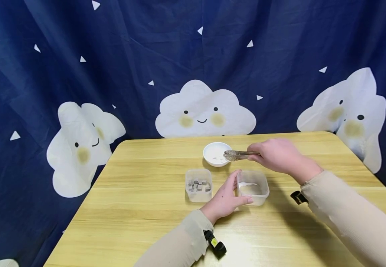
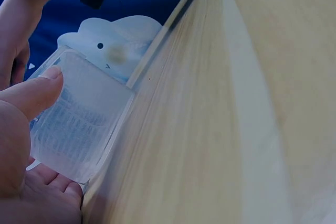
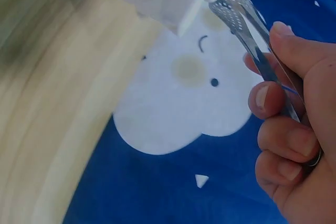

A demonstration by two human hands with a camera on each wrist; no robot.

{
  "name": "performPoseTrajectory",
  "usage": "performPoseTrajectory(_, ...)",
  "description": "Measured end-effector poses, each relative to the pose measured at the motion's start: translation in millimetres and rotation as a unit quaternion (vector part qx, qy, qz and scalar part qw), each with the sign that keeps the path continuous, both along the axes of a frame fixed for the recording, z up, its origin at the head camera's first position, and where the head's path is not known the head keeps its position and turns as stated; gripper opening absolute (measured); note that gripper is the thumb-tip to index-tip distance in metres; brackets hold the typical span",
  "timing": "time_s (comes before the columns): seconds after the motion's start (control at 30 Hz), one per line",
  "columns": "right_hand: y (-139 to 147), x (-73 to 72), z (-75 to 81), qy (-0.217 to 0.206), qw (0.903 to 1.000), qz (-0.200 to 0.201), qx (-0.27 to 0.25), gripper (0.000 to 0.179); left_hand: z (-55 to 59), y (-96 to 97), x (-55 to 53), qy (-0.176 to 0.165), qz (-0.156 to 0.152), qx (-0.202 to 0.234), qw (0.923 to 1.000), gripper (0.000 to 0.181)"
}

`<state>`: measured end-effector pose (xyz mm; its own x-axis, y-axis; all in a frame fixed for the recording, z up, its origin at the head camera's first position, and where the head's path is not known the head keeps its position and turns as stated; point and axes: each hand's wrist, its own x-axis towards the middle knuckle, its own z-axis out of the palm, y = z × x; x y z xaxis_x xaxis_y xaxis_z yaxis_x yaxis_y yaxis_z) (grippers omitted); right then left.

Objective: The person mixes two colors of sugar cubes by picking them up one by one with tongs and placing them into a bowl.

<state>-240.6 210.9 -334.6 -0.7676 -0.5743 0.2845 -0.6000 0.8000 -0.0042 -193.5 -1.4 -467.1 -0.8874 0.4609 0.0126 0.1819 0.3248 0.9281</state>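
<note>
My right hand [image 1: 277, 156] grips metal tongs [image 3: 257, 51] with perforated tips, which reach over the right rim of a white bowl [image 1: 208, 158]. A few small pale pieces lie in that bowl. Whether anything sits between the tong tips, I cannot tell. My left hand [image 1: 225, 199] holds a clear plastic box [image 2: 92, 103], its thumb on the near side and fingers around the left side. Some white stuff shows inside this box. Left of that hand stands a second clear box [image 1: 198, 198] with several small grey cubes [image 1: 199, 186] in it.
The light wooden table [image 1: 139, 207] runs back to a dark blue curtain [image 1: 139, 44] printed with clouds. The bowl stands behind the two boxes. Black straps with small devices [image 1: 215, 243] sit on both wrists over beige sleeves [image 1: 346, 211].
</note>
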Motion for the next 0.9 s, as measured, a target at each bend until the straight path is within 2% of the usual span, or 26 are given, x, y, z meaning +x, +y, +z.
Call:
performPoseTrajectory(0.2,-5,-10.5,-10.7,-0.009,0.9999,-0.009,-0.01,0.008,1.5,-0.3,1.7,-0.004,-0.002,0.002,1.0,0.099)
performPoseTrajectory(0.4,-9,-14.7,-14.8,-0.017,0.9996,-0.017,-0.014,0.009,2.2,0.0,1.2,-0.003,-0.004,0.003,1.0,0.1)
performPoseTrajectory(0.77,-3,-7.7,-9.8,-0.036,0.9989,-0.027,-0.015,0.025,1.9,-0.9,1.7,-0.01,-0.01,0.013,0.9998,0.103)
performPoseTrajectory(0.9,3,-3.0,-6.5,-0.052,0.9974,-0.048,-0.014,0.034,4.4,-0.3,3.2,-0.004,0.0,0.0,1.0,0.108)
